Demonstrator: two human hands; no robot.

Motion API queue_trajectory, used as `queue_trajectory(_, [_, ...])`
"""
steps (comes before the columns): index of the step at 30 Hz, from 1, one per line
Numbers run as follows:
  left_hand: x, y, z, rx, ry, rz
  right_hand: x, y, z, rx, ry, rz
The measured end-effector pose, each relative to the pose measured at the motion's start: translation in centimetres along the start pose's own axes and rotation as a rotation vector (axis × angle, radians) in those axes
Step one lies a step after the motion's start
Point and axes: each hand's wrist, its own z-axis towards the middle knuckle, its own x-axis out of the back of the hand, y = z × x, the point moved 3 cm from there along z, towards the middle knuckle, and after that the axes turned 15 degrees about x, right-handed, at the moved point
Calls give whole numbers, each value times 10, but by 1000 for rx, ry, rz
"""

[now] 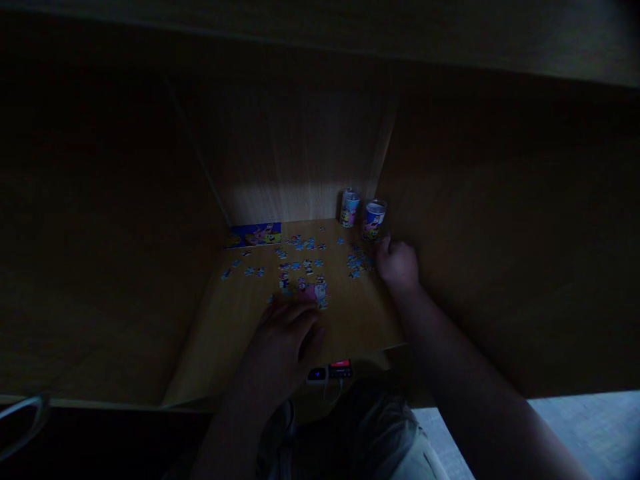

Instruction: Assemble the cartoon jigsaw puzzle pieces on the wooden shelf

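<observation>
The scene is very dark. My left hand (285,340) lies flat on the wooden desk (235,333), fingers stretched out, its fingertips touching a partly assembled pink jigsaw cluster (313,290). My right hand (397,263) reaches to the far right of the desk with fingers curled, beside loose blue puzzle pieces (357,263) and just below two small printed cans (363,215); whether it grips a piece is hidden. More loose pieces (295,257) are scattered across the middle of the desk.
A printed reference picture (255,235) lies at the desk's back left. Wooden panels wall in the desk at left, back and right. A small device with a red light (334,371) sits at the front edge. My lap shows below.
</observation>
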Motion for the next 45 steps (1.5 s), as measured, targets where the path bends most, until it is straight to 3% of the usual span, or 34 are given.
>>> queue_trajectory(45, [0, 0, 0, 7, 1, -4, -2, 1, 0, 50, -16, 4])
